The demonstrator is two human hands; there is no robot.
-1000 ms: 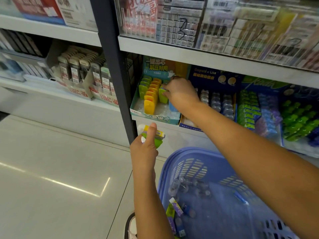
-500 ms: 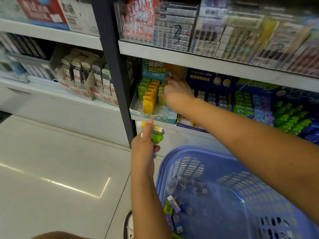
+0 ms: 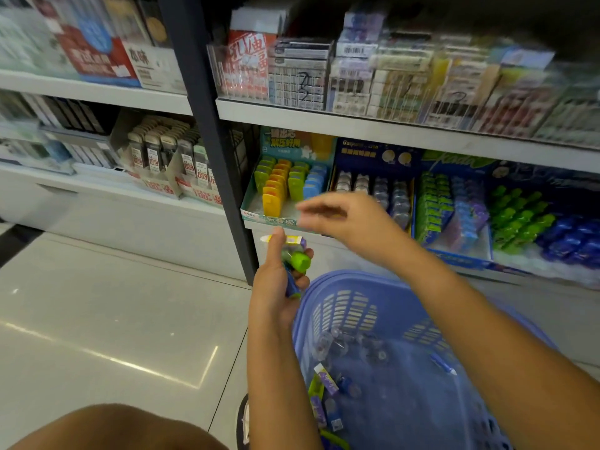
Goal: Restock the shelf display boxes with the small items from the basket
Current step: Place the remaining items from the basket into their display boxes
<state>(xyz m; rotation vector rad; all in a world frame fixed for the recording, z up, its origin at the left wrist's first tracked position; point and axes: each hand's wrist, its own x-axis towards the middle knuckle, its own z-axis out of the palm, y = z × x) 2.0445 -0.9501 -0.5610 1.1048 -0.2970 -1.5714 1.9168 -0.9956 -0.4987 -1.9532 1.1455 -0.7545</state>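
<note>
A: Basket (image 3: 354, 306) beside the left hand (image 3: 274, 287)?
B: Lilac plastic, slotted, fairly matt.
A: The packets (image 3: 297, 258) it grips?
B: Glossy plastic, clear wrap.
A: Floor (image 3: 97, 303) to its left?
B: Smooth, shiny tile.
A: Display box (image 3: 256, 216) beyond the right hand (image 3: 350, 219)?
B: Printed card, holding shiny plastic cases (image 3: 276, 190).

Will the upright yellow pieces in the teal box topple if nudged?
Likely: the yellow pieces stand on end in a row, the front one unsupported. They look like small hard plastic, so probably light and stiff. The low front lip of the teal box may catch a fall.
</note>
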